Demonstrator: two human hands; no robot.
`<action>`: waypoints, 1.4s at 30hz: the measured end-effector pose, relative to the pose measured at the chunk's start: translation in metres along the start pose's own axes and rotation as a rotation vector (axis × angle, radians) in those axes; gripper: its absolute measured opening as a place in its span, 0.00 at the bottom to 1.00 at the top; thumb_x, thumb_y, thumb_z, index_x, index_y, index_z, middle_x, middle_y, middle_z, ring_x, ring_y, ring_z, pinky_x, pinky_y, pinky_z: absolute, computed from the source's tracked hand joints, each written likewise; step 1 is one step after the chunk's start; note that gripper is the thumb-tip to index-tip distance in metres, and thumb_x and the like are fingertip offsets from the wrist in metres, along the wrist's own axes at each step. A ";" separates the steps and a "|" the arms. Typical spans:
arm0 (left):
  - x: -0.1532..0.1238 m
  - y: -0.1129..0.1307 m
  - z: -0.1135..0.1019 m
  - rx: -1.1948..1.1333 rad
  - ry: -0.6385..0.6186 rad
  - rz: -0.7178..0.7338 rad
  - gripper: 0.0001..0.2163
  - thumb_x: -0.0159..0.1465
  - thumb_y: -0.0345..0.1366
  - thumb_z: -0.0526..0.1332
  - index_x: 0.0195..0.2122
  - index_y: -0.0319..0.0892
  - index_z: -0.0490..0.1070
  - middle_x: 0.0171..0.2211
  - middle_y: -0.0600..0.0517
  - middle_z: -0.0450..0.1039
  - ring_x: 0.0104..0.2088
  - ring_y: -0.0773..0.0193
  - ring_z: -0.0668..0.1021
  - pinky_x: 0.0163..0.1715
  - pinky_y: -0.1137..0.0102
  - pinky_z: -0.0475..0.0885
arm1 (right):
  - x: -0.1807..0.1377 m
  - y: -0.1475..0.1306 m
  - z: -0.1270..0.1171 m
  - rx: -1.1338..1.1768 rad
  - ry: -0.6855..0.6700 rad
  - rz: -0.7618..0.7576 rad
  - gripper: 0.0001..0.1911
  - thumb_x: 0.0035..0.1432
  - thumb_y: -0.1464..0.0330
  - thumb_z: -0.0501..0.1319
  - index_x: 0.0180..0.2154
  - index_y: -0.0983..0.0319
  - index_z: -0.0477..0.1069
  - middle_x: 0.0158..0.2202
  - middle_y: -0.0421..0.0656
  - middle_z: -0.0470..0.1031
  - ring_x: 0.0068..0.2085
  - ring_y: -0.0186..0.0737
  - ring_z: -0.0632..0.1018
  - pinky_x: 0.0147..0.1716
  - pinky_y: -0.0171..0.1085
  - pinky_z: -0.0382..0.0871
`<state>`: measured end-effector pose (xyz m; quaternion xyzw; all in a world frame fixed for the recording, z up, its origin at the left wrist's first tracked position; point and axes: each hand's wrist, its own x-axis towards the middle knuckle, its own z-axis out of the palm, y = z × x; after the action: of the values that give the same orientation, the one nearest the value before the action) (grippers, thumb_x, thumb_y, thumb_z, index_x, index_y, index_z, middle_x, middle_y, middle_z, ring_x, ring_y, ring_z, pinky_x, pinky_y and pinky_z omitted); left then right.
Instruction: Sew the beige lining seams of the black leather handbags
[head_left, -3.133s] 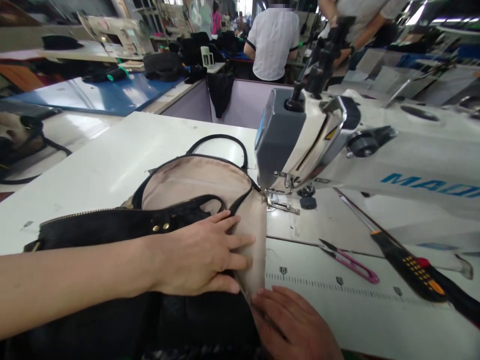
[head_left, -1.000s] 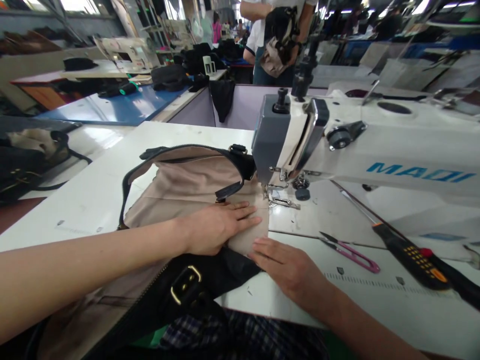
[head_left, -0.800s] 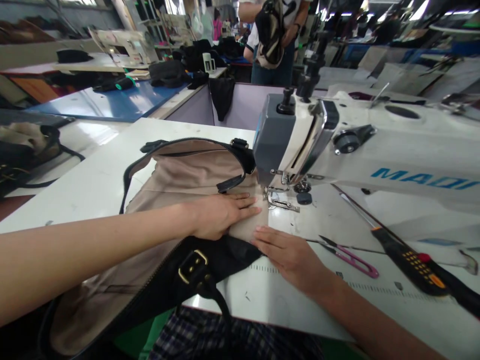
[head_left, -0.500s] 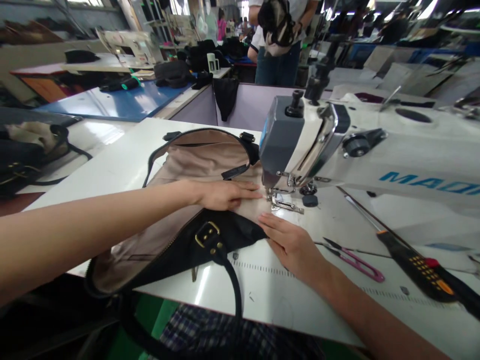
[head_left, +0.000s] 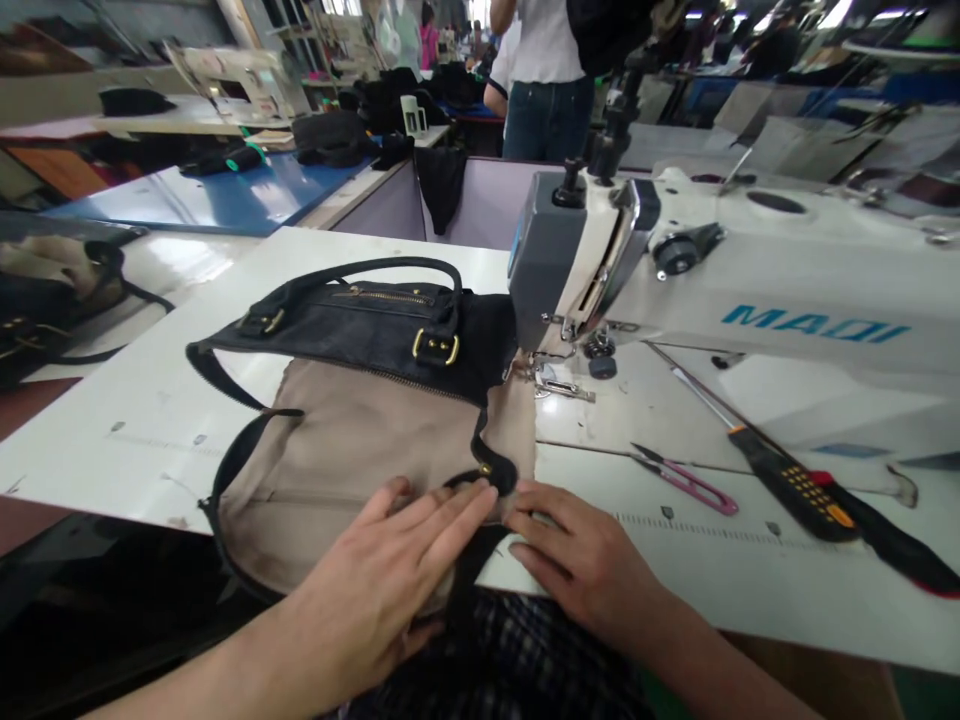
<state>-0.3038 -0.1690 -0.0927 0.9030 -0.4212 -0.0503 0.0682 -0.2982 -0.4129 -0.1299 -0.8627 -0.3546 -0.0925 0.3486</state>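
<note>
A black handbag [head_left: 330, 325] with a beige lining [head_left: 337, 420] lies spread on the white sewing table, its zipped opening wide. My left hand [head_left: 412, 560] has its fingers stretched over the lining by the zipper end [head_left: 491, 470], with the thumb lower down beside the black front edge; it grips the bag there. At the bag's near right corner, my right hand [head_left: 589, 555] bends its fingers onto the edge, close to the left fingertips. The lining's far right edge reaches the presser foot [head_left: 555, 380] of the sewing machine [head_left: 570, 250]. A handle [head_left: 375, 265] arches at the back.
Pink-handled thread snips [head_left: 694, 485] and a screwdriver [head_left: 795, 490] lie right of my right hand. Another bag [head_left: 52, 290] rests at the left. A co-worker [head_left: 547, 100] stands beyond the purple partition [head_left: 487, 205]. A blue table [head_left: 202, 195] is behind.
The bag has been turned, so its black buckled side now lies at the back. Both hands have moved from near the presser foot toward the table's front edge.
</note>
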 end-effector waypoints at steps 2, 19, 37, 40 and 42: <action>0.001 -0.009 -0.009 0.021 -0.028 0.021 0.42 0.53 0.35 0.60 0.67 0.39 0.42 0.68 0.46 0.45 0.62 0.55 0.59 0.62 0.55 0.47 | -0.002 -0.010 0.002 -0.022 0.018 0.015 0.11 0.68 0.72 0.53 0.42 0.67 0.74 0.42 0.50 0.74 0.51 0.46 0.73 0.51 0.43 0.71; -0.004 -0.029 -0.018 -0.056 -0.055 0.035 0.47 0.41 0.27 0.54 0.66 0.42 0.42 0.60 0.48 0.62 0.57 0.55 0.66 0.60 0.56 0.47 | -0.001 -0.014 0.007 -0.021 0.101 -0.011 0.15 0.70 0.73 0.48 0.42 0.64 0.73 0.42 0.42 0.78 0.46 0.37 0.77 0.55 0.37 0.64; 0.041 -0.062 -0.018 0.100 0.022 0.299 0.18 0.72 0.32 0.45 0.61 0.45 0.59 0.64 0.53 0.56 0.63 0.69 0.60 0.67 0.66 0.35 | 0.012 0.013 0.001 -0.313 0.088 -0.140 0.18 0.63 0.80 0.48 0.46 0.69 0.74 0.45 0.51 0.76 0.48 0.45 0.77 0.49 0.46 0.75; 0.052 -0.068 -0.018 0.097 -0.004 0.307 0.19 0.72 0.31 0.43 0.64 0.45 0.54 0.64 0.53 0.55 0.64 0.69 0.59 0.66 0.65 0.36 | 0.011 0.018 -0.001 -0.343 0.042 -0.146 0.18 0.63 0.81 0.48 0.49 0.73 0.72 0.50 0.54 0.73 0.53 0.49 0.73 0.53 0.51 0.72; 0.058 -0.072 -0.018 0.086 -0.003 0.301 0.20 0.72 0.30 0.44 0.65 0.46 0.52 0.64 0.52 0.56 0.63 0.68 0.60 0.66 0.63 0.40 | 0.014 0.022 -0.003 -0.354 0.025 -0.136 0.18 0.63 0.80 0.49 0.51 0.75 0.70 0.52 0.57 0.71 0.55 0.51 0.72 0.54 0.53 0.71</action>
<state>-0.2094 -0.1661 -0.0887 0.8317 -0.5536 -0.0225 0.0356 -0.2729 -0.4185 -0.1341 -0.8834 -0.3858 -0.1873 0.1888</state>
